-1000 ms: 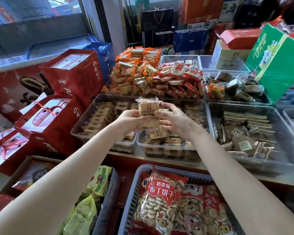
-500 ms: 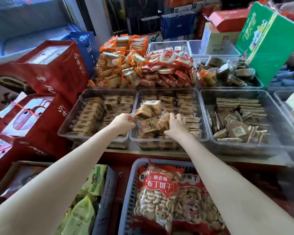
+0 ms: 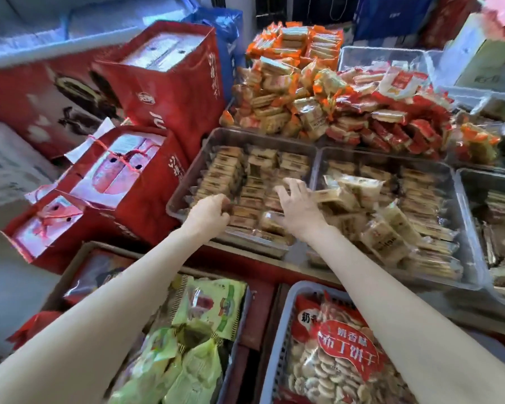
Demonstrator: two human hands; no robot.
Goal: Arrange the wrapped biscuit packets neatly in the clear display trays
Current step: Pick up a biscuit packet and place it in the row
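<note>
Two clear display trays stand side by side. In the left tray (image 3: 184, 183), brown wrapped biscuit packets (image 3: 225, 176) lie in tidy rows. The middle tray (image 3: 465, 228) holds rows at its back and a loose pile of pale packets (image 3: 359, 191) on top. Both my hands are over the left tray's near half. My left hand (image 3: 209, 211) has its fingers curled round packets at the end of a row. My right hand (image 3: 299, 207) lies with spread, straight fingers on the packets by the divide between the trays.
Red gift boxes (image 3: 123, 182) crowd the left side. A heap of orange and red packets (image 3: 318, 103) rises behind the trays. A blue basket with a bag of round biscuits (image 3: 341, 354) and green packets (image 3: 204, 316) sit below. Another tray (image 3: 502, 205) lies right.
Both hands set the raised packets down in the middle tray, then shifted left onto the left tray. My view swung left and down.
</note>
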